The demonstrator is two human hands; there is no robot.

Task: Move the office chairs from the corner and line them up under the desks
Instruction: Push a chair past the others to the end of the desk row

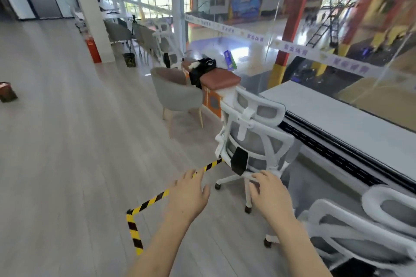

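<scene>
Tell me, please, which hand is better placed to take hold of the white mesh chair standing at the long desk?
Probably the right hand: open and empty, it lies directly below the white mesh chair. The left hand, also open, hovers over the striped floor tape.

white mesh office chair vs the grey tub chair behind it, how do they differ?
The white mesh office chair has a tall open frame with a headrest; the grey tub chair is low, rounded and upholstered. The office chair rides on a castor base; the tub chair stands on pale fixed legs. Both are unoccupied, and neither hand touches them.

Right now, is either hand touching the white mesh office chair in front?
Apart. The head view shows both hands, left hand and right hand, open and empty, short of the white mesh chair.
</scene>
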